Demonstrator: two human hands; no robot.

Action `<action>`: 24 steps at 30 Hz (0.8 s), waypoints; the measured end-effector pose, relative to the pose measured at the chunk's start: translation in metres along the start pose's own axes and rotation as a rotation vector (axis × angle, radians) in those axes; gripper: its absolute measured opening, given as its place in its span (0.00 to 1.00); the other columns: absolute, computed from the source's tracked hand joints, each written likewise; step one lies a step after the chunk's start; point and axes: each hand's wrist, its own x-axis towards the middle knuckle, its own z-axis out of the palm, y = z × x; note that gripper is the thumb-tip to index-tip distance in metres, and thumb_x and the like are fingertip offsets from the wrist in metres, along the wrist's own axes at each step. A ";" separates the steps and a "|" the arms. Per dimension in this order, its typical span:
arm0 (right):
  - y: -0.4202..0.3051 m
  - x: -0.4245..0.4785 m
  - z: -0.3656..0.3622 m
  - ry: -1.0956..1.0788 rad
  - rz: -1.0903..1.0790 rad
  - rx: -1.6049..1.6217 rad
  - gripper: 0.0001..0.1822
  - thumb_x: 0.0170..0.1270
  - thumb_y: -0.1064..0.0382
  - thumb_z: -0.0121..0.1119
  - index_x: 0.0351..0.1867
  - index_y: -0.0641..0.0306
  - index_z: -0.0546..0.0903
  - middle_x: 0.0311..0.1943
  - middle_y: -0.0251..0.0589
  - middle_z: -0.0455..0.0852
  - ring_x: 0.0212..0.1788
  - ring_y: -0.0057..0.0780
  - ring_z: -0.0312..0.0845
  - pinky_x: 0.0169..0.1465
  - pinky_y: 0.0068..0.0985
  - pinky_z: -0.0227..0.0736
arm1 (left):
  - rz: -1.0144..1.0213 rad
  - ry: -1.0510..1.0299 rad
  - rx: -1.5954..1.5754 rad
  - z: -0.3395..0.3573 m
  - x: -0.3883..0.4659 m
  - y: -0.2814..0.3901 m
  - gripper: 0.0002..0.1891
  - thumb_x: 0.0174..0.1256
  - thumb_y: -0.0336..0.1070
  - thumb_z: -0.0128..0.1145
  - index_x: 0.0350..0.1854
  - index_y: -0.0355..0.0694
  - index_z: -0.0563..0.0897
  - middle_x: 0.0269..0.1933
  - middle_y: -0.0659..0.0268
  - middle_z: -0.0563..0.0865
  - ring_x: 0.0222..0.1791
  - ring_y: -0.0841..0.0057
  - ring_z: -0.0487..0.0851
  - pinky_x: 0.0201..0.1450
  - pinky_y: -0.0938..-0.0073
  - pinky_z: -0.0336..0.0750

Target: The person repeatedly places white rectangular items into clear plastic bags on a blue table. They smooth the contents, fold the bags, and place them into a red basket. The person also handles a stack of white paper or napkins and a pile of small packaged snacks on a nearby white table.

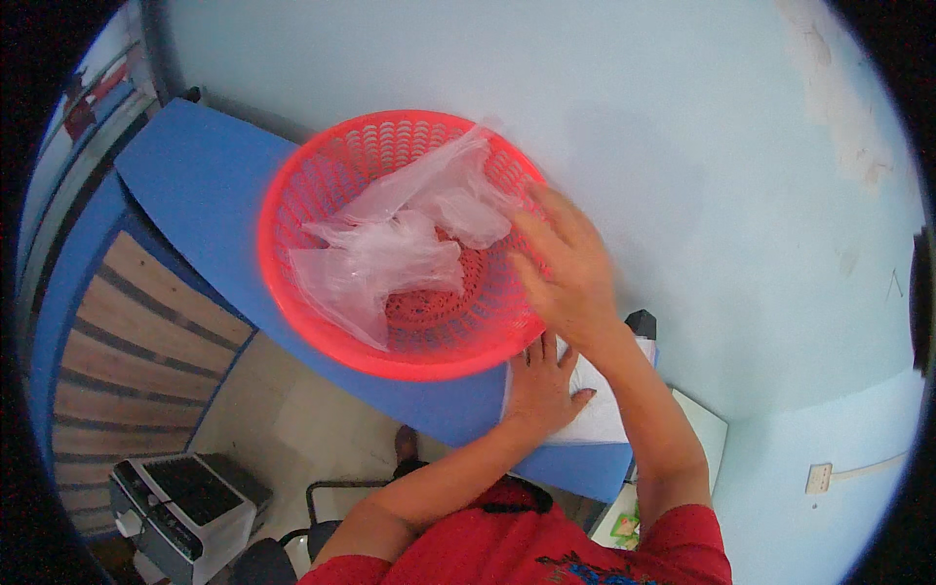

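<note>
A red plastic basket (344,358) with perforated sides stands on a blue table (227,190). Crumpled clear plastic bags (395,248) lie inside it. My right hand (567,267) is at the basket's right rim, slightly blurred, with the fingers spread over the inside; whether it touches the rim or a bag I cannot tell. Flat on a white sheet, paper or plastic (592,402), rests my left hand (545,387), fingers apart, just below the basket's lower right rim. The basket partly hides the white sheet and the left fingertips.
A pale blue wall (695,183) runs along the table's far side. Behind the white sheet is a small black object (641,323). A slatted wooden bed (146,351) with a blue frame and a black-and-white appliance (190,504) stand at the left. A wall socket (819,479) is at right.
</note>
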 end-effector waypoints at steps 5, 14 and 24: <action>-0.023 0.057 0.067 -0.036 -0.213 -0.162 0.21 0.52 0.68 0.66 0.51 0.57 0.81 0.63 0.48 0.75 0.66 0.49 0.69 0.66 0.46 0.63 | 0.042 0.038 0.035 0.016 -0.001 -0.001 0.41 0.60 0.65 0.53 0.72 0.43 0.65 0.73 0.44 0.59 0.70 0.47 0.57 0.68 0.41 0.51; 0.010 0.085 0.068 0.342 -0.096 0.167 0.07 0.62 0.67 0.60 0.41 0.60 0.85 0.44 0.42 0.88 0.55 0.43 0.80 0.56 0.39 0.75 | 0.006 -0.010 0.104 0.006 -0.004 0.004 0.43 0.60 0.66 0.53 0.73 0.44 0.63 0.73 0.43 0.58 0.72 0.47 0.56 0.71 0.42 0.48; 0.016 0.043 -0.097 0.654 0.692 0.825 0.12 0.72 0.61 0.50 0.41 0.70 0.76 0.38 0.49 0.87 0.27 0.37 0.87 0.28 0.24 0.79 | 0.041 0.078 0.125 0.001 -0.004 -0.002 0.43 0.60 0.71 0.49 0.73 0.47 0.65 0.73 0.39 0.57 0.75 0.41 0.49 0.71 0.33 0.42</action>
